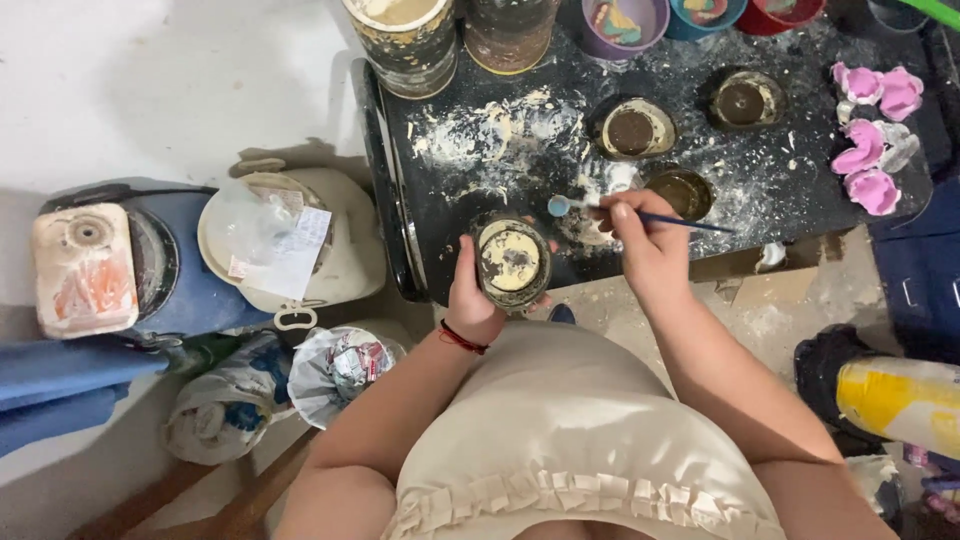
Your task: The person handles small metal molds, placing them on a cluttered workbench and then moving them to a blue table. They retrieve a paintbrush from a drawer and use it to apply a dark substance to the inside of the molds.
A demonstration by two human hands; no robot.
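The left hand (470, 290) wraps its fingers around a small round container (512, 261), tilting its cream-filled mouth upward — likely for access. The right hand (645, 240) pinches a thin brush (640, 213) just above it, over the splattered black table (480, 150).

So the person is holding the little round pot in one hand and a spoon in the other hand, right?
Not quite. The left hand does hold the little round pot, but the right hand holds a thin paintbrush with a blue handle, not a spoon. The head view shows its tip near the pot, above the black tray.
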